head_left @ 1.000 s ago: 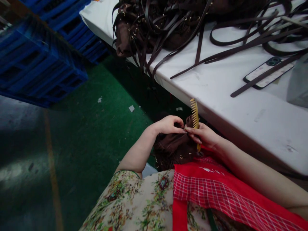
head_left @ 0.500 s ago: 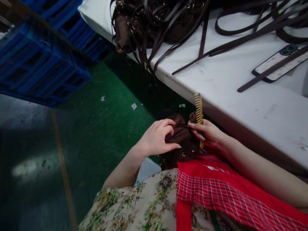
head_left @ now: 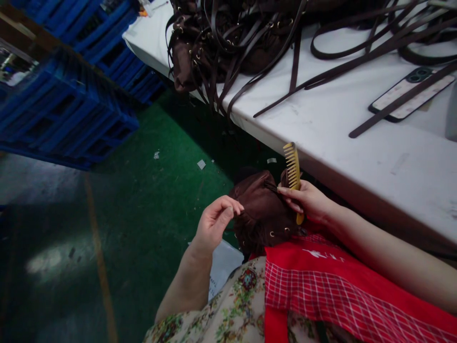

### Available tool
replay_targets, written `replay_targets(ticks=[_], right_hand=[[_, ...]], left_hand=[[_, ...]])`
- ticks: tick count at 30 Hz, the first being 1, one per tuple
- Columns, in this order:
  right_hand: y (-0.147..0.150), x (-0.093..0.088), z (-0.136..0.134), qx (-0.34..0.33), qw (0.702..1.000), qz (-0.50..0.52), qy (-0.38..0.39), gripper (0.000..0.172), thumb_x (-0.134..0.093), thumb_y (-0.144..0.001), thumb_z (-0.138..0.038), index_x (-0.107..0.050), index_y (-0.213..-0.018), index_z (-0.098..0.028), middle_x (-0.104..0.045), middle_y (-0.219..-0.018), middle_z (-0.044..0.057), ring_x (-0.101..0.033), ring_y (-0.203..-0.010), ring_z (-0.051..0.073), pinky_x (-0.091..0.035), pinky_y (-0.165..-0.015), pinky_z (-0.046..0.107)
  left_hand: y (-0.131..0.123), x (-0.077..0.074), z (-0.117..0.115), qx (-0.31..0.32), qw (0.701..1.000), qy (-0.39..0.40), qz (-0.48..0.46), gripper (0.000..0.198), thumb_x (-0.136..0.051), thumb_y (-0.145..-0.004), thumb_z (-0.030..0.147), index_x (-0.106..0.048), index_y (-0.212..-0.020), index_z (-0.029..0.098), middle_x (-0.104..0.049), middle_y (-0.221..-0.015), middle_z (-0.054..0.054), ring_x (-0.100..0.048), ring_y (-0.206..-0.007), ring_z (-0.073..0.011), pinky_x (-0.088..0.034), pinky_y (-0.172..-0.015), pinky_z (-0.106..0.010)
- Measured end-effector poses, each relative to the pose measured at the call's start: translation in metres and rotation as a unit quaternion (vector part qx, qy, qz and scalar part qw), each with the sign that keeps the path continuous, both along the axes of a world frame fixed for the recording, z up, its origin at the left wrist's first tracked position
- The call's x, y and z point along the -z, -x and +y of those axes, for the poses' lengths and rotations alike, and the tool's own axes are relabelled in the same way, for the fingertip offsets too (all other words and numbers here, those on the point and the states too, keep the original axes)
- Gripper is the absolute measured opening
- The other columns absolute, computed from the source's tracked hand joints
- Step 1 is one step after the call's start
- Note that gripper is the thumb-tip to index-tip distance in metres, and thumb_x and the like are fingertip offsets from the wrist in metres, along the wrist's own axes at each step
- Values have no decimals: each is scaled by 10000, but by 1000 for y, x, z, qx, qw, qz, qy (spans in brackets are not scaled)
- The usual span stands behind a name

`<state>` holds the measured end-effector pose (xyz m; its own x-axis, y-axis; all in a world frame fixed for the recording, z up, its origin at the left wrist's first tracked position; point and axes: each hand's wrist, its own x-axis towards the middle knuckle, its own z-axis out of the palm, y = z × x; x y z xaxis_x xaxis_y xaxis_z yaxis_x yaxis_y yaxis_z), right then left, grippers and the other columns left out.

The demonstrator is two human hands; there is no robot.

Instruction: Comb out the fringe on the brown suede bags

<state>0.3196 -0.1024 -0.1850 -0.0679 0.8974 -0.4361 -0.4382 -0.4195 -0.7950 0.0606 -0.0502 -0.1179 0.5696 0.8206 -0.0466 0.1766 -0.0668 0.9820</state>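
Note:
A dark brown bag [head_left: 260, 205] with gold eyelets rests at my lap, against the red apron. My right hand [head_left: 303, 195] is closed round a yellow comb [head_left: 293, 166], its teeth pointing left, and its thumb and fingertips also pinch a thin dark strand at the bag's top. At the bag's left side is my left hand [head_left: 219, 221], with thumb and fingertips pressed together. Whether anything thin is between those fingertips is too small to tell.
A white table [head_left: 321, 109] runs along the upper right, bearing a pile of brown bags [head_left: 185, 62], long dark straps [head_left: 339, 71] and a phone [head_left: 400, 102]. Blue pallets [head_left: 67, 109] stand at the upper left on the green floor.
My left hand has moved left and down from the bag's top, and its spread fingers have come together. The comb has tilted slightly in my right hand.

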Motion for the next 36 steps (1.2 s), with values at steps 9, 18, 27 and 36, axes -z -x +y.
replay_targets(ticks=[9,18,27,36], right_hand=[[5,-16,0,-113,989,-70,-59,376,-710,-748,-477,-517,-656,-167,-470,-476,-55,-371,-336,47,-254,-321,188],[-17,-38,-1,-100,992,-76,-16,433,-644,-784,-541,-573,-606,-152,-473,-385,-45,-447,-330,76,-356,-359,195],[-37,-17,-11,-110,946,-305,4,420,-654,-766,-518,-570,-966,-159,-634,-627,8,-559,-485,143,-390,-436,244],[-21,-11,-39,-308,664,-665,-149,274,-318,-987,-326,-558,-932,-205,-678,-861,61,-629,-732,176,-378,-613,256]], left_hand=[[-12,-17,62,-60,944,-264,190,273,-540,-855,354,-666,-1039,195,-627,-1190,-87,-544,-1153,-242,-366,-1057,-413],[-124,50,69,473,848,235,45,325,-666,-741,469,-707,-881,179,-720,-920,-52,-648,-951,-234,-467,-935,-352],[-108,89,3,287,870,396,-67,352,-636,-800,478,-568,-718,142,-690,-831,-92,-612,-842,-182,-433,-914,-335],[-107,85,-3,270,881,382,-74,319,-638,-793,444,-557,-698,150,-663,-757,-73,-593,-774,-173,-452,-837,-321]])
